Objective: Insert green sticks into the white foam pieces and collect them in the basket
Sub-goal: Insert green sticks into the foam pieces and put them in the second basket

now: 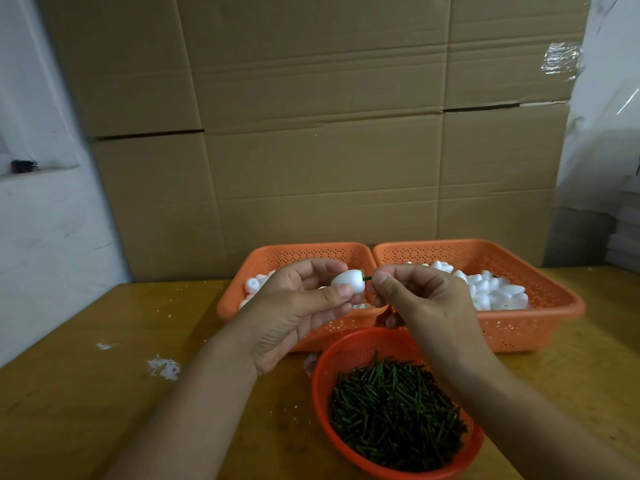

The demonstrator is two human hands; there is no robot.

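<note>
Head view shows a small white egg-shaped foam piece [348, 281] held in the air above the near side of the left rectangular orange perforated plastic basket [231, 299], pinched between the thumb and curled fingers of the left hand [298, 306]. A thin dark green stick [367, 278] pokes out of the foam's right end, and the right hand [419, 299] pinches its outer end between thumb and forefinger, the other fingers curled in. How deep the stick sits in the foam cannot be told.

From here the likeliest trouble is a crooked push: if the stick goes in off the foam's long axis, it may break out through the side or split the soft piece. Too hard a squeeze by the left thumb could dent or crumble the foam; white crumbs [162, 368] already lie on the wooden table [86, 410] toward its left edge. A stick this thin could also bend or snap if pushed from its far tip.

Behind the hands, the left basket holds a few foam pieces, while the right rectangular orange basket [540, 327], touching it, holds a larger heap [491, 289]. Near the table's front edge, a round orange mesh bowl [322, 393] is full of loose green sticks [394, 410]; the right forearm passes just over its rim and could catch it. Brown cardboard boxes [311, 116] stand along the table's back edge.
</note>
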